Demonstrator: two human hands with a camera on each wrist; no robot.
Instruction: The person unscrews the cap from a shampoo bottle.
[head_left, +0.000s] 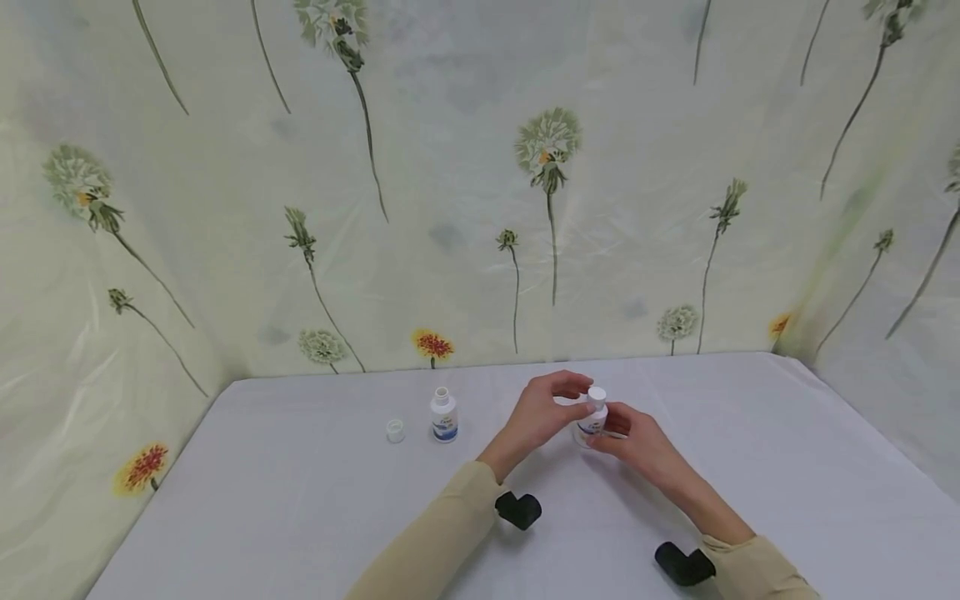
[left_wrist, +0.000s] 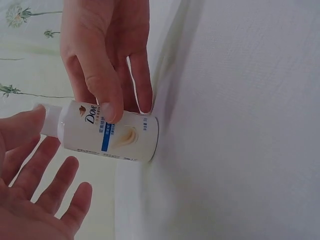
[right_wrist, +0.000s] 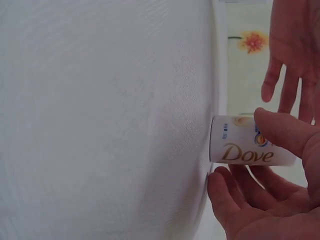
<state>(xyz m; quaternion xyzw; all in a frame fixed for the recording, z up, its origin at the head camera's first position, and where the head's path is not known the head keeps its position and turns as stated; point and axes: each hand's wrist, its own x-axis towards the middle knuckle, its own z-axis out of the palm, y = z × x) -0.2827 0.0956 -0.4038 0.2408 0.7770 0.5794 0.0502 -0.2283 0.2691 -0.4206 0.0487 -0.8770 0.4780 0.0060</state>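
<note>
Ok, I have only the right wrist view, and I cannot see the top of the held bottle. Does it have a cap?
Observer: Yes, the left wrist view shows a white cap on the held bottle.
Operator: And the left hand, where is its thumb?
Observer: Its thumb touches the white cap.
Operator: Please, is there any other bottle?
Observer: Yes, in the head view an uncapped bottle stands to the left of that hand.
</note>
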